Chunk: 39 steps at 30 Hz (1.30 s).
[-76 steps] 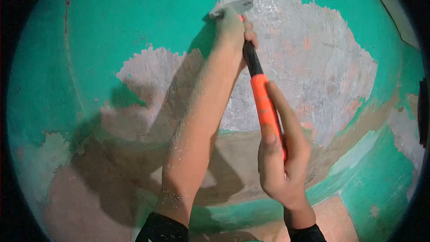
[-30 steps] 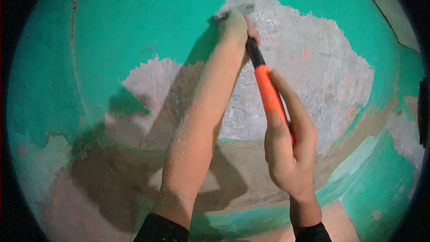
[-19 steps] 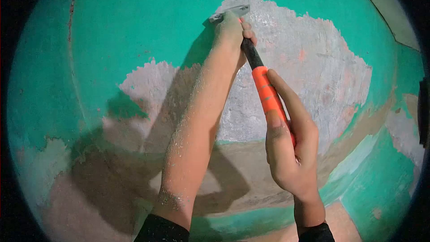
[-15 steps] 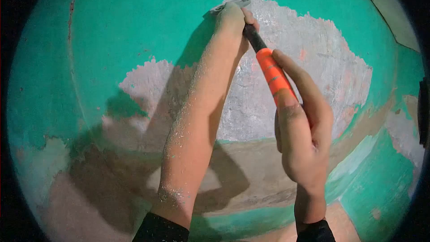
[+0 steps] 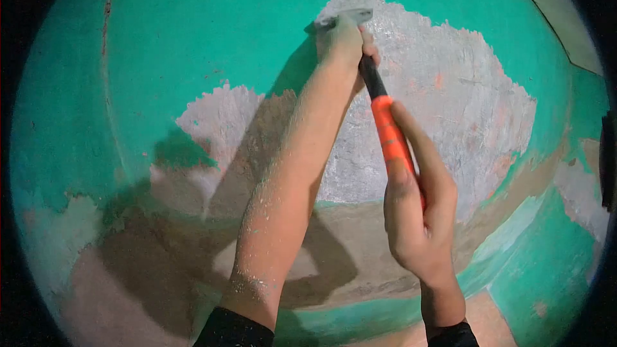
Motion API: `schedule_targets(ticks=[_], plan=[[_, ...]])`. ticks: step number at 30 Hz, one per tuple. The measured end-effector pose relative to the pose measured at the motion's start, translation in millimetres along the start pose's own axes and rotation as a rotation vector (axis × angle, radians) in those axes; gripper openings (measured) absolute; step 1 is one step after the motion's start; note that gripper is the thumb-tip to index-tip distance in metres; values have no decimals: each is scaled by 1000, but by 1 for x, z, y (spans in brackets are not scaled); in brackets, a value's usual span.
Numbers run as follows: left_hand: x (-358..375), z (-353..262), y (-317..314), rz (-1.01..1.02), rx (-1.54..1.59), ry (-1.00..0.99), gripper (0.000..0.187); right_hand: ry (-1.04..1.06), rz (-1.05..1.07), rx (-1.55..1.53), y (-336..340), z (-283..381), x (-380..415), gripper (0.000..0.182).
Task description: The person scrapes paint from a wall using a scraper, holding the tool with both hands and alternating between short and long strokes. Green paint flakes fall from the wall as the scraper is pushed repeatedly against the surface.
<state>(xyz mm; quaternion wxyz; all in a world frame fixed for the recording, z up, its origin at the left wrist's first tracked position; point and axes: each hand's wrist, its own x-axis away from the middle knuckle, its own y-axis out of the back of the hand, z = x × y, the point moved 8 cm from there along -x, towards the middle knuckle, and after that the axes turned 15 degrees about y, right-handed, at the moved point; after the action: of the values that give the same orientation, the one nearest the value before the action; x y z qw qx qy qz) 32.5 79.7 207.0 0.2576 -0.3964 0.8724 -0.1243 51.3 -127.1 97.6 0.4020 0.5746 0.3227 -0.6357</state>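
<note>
A scraper (image 5: 390, 130) with an orange and black handle slants across the green wall (image 5: 205, 19). Near its top, my left hand (image 5: 345, 44) is closed around the neck just below the grey metal head, most of which that hand covers. My right hand (image 5: 421, 218) wraps the lower part of the orange handle, index finger stretched along its side. The head lies at the upper left of a bare grey patch (image 5: 437, 115), close to the ragged edge of the green paint. Pale flakes cling to my left forearm.
A brownish band (image 5: 366, 244) runs below the bare patch, with green paint again beneath it. More peeled areas show at the lower left and right. A crack (image 5: 105, 45) runs down the wall at left. My arms cast dark shadows.
The scraper head and my left hand have moved down and slightly right over the grey patch. My right hand has shifted left and a little lower, still holding the handle.
</note>
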Motion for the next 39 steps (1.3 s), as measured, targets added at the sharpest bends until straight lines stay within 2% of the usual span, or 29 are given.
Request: schedule_targets(ticks=[3, 6, 10, 11, 15, 20, 23, 27, 29, 33, 39], plan=[[0, -15, -13, 17, 16, -57, 17, -34, -26, -19, 2, 1, -11, 45], [14, 1, -6, -39, 3, -76, 17, -30, -17, 12, 5, -1, 4, 46], [4, -10, -4, -34, 24, -87, 17, 60, 19, 97, 2, -8, 2, 47], [-4, -20, -10, 24, 11, -115, 17, -29, 27, 58, 2, -13, -6, 47], [2, -10, -11, -24, 92, -53, 17, -18, 52, 70, 8, -8, -1, 45], [7, -23, -21, -1, -5, -133, 17, 40, -47, 34, 5, -14, -9, 44], [-5, -20, -15, -31, 10, -118, 21, -34, 1, 9, 7, -16, -2, 46], [29, 42, 19, -91, -53, -46, 34, -137, 58, -92, 0, -28, 57, 53], [55, 74, 37, -132, -42, 9, 41, -255, 61, -202, -9, -42, 103, 56], [82, 128, 73, -147, 17, 135, 46, -560, -43, -469, -20, -58, 181, 62], [94, 154, 98, -148, 6, 225, 53, -696, -110, -641, -46, -71, 230, 67]])
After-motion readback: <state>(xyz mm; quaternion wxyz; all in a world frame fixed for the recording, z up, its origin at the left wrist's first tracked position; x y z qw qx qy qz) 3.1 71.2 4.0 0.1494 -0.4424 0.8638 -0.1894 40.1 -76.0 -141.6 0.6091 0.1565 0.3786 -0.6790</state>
